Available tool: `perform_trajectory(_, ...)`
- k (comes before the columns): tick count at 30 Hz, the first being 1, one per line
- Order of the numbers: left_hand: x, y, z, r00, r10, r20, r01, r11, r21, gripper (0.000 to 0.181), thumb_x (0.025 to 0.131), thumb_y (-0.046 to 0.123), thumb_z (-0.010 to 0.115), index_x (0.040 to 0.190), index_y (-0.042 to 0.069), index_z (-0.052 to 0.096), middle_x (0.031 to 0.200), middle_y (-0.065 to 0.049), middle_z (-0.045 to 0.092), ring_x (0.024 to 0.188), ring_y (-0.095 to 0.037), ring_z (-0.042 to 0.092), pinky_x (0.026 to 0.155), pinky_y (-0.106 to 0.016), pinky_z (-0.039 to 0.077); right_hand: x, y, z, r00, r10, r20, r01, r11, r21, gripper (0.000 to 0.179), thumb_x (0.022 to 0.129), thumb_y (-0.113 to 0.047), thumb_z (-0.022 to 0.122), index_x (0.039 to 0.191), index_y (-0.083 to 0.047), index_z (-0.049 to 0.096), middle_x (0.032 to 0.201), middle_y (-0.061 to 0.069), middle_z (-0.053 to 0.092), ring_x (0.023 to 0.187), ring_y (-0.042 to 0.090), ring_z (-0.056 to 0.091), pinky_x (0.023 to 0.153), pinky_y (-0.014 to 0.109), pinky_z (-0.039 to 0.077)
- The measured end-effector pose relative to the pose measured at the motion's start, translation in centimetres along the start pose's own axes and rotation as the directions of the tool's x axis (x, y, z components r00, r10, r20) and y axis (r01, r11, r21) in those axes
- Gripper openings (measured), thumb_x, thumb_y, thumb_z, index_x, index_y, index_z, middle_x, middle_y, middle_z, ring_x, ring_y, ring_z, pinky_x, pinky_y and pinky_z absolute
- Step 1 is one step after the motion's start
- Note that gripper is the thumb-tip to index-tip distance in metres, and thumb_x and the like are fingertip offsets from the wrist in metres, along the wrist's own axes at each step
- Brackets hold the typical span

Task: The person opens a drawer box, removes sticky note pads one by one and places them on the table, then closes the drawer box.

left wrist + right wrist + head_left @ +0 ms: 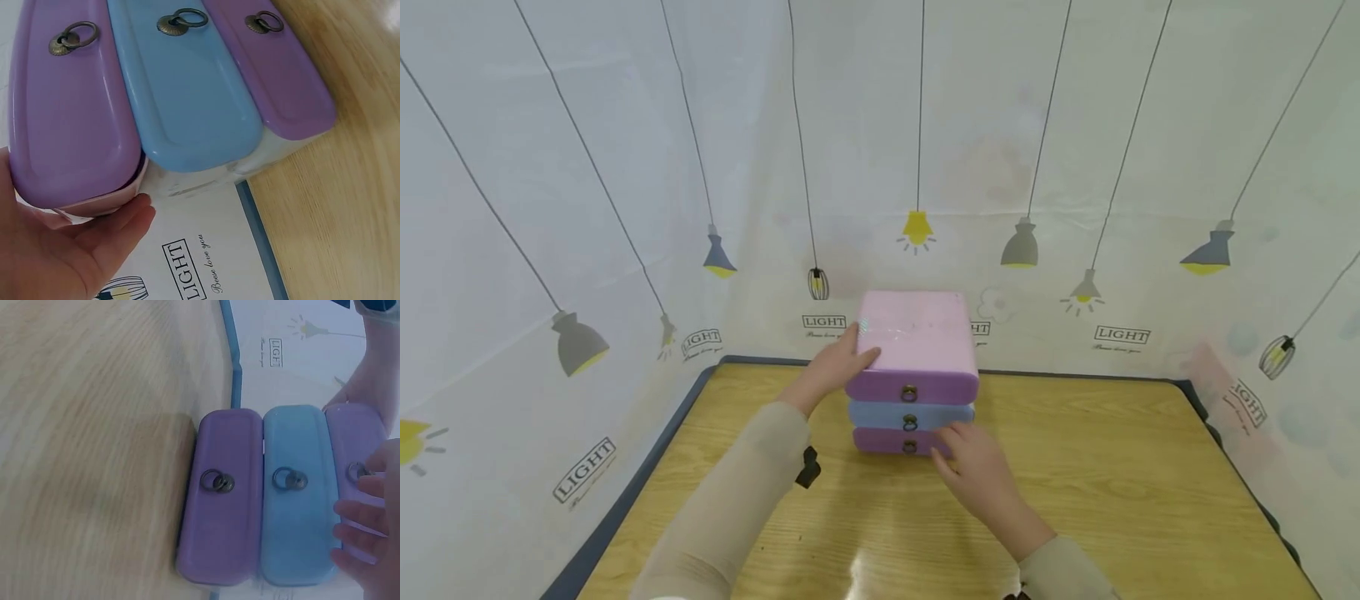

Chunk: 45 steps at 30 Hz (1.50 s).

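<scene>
A small drawer box with a pale pink top (917,329) stands toward the back of the table. Its front has a purple top drawer (880,387), a blue middle drawer (876,415) and a purple bottom drawer (880,441), each with a bronze ring pull. My left hand (835,364) rests on the box's upper left edge, thumb on top, fingers along the side. In the left wrist view a thin dark gap shows behind the top drawer's front. My right hand (977,471), fingers loosely bent, is before the lower drawers' right side and holds nothing visible.
The wood-grain table (1112,467) has a dark blue edge (647,467). Behind it hangs a pale wall covering (865,125) printed with lamps and "LIGHT" labels. A small black item (808,468) shows beside the left sleeve.
</scene>
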<state>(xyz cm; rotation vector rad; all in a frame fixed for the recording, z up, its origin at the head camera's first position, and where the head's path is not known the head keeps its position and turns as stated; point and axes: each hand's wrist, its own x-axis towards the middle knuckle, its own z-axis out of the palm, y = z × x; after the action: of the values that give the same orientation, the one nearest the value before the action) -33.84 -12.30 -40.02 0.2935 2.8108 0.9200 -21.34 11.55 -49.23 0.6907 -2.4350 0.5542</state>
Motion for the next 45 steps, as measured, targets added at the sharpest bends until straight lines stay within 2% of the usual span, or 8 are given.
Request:
perform_trajectory(3,0.6,0.2,-0.2,0.998,-0.004,0.067,0.008,0.998,-0.069,0.090,0.097,0.049,0.046,0.155,0.002,-0.004,0.158,-0.022,0.016,0.136,-0.039,0.036,0.109,-0.049,0.032,1.1,-0.6,0.1,0.996,0.036,0.079,-0.033,0.999,-0.034,0.030,0.088,-0.023,0.070,0.113,-0.006,0.067,0.103,0.007,0.067,0.095,0.026,0.062,0.082,0.042,0.052)
perform_trajectory(7,1.2,0.3,-0.4,0.988,-0.020,0.154,0.054,0.973,-0.222,0.096,0.095,0.048,0.049,0.154,0.006,-0.014,0.152,-0.031,0.023,0.105,-0.036,0.060,0.084,-0.044,0.053,2.3,-1.4,0.3,0.976,0.116,0.184,-0.105,0.992,-0.069,0.042,0.091,-0.030,0.066,0.124,-0.005,0.060,0.109,0.009,0.065,0.099,0.027,0.060,0.085,0.043,0.051)
perform_trajectory(11,1.7,0.3,-0.5,0.982,-0.034,0.185,0.091,0.947,-0.308,0.105,0.093,0.056,0.054,0.153,0.010,-0.018,0.144,-0.032,0.032,0.087,-0.031,0.065,0.069,-0.040,0.057,3.1,-1.9,0.7,0.968,0.149,0.201,-0.135,0.988,-0.079,0.048,0.090,-0.031,0.066,0.130,-0.006,0.056,0.102,0.007,0.061,0.090,0.025,0.059,0.077,0.040,0.051)
perform_trajectory(19,2.2,-0.2,0.1,0.984,-0.135,0.113,0.165,0.930,-0.328,0.112,0.084,0.063,0.064,0.156,0.021,-0.011,0.138,-0.026,0.040,0.090,-0.031,0.065,0.067,-0.041,0.057,3.9,-2.0,1.5,0.974,0.148,0.172,-0.121,0.979,-0.162,0.048,0.087,-0.028,0.070,0.131,-0.012,0.059,0.088,0.003,0.053,0.075,0.019,0.048,0.064,0.034,0.044)
perform_trajectory(24,2.2,-0.4,0.1,0.982,-0.138,0.125,0.175,0.913,-0.368,0.112,0.081,0.063,0.067,0.156,0.024,-0.007,0.132,-0.025,0.045,0.089,-0.033,0.065,0.064,-0.043,0.057,4.2,-1.9,1.7,0.971,0.154,0.182,-0.113,0.969,-0.218,0.046,0.086,-0.028,0.070,0.128,-0.010,0.060,0.090,0.005,0.055,0.077,0.021,0.051,0.065,0.035,0.046)
perform_trajectory(28,2.0,-0.5,0.0,0.971,-0.157,0.178,0.217,0.890,-0.400,0.108,0.080,0.063,0.068,0.155,0.014,0.008,0.123,-0.023,0.049,0.089,-0.033,0.065,0.064,-0.043,0.058,4.5,-1.9,1.8,0.976,0.134,0.170,-0.095,0.971,-0.219,0.041,0.085,-0.025,0.073,0.120,-0.008,0.062,0.089,0.004,0.057,0.076,0.020,0.052,0.064,0.034,0.046)
perform_trajectory(34,2.1,-1.1,-0.4,0.927,-0.192,0.323,0.318,0.859,-0.402,0.094,0.076,0.071,0.066,0.140,0.005,0.044,0.113,-0.018,0.060,0.093,-0.030,0.066,0.071,-0.042,0.058,5.1,-2.1,1.7,0.989,0.102,0.110,-0.081,0.980,-0.183,0.021,0.085,-0.019,0.076,0.096,-0.010,0.060,0.086,0.001,0.059,0.075,0.018,0.054,0.065,0.032,0.047)
perform_trajectory(45,2.4,-2.0,-0.4,0.912,-0.184,0.367,0.336,0.848,-0.409,0.097,0.072,0.074,0.067,0.137,0.005,0.044,0.111,-0.019,0.060,0.090,-0.031,0.066,0.071,-0.044,0.058,6.2,-2.7,0.8,0.980,0.093,0.175,-0.067,0.987,-0.148,0.019,0.088,-0.019,0.073,0.079,-0.010,0.060,0.072,0.000,0.058,0.066,0.017,0.056,0.060,0.030,0.049)
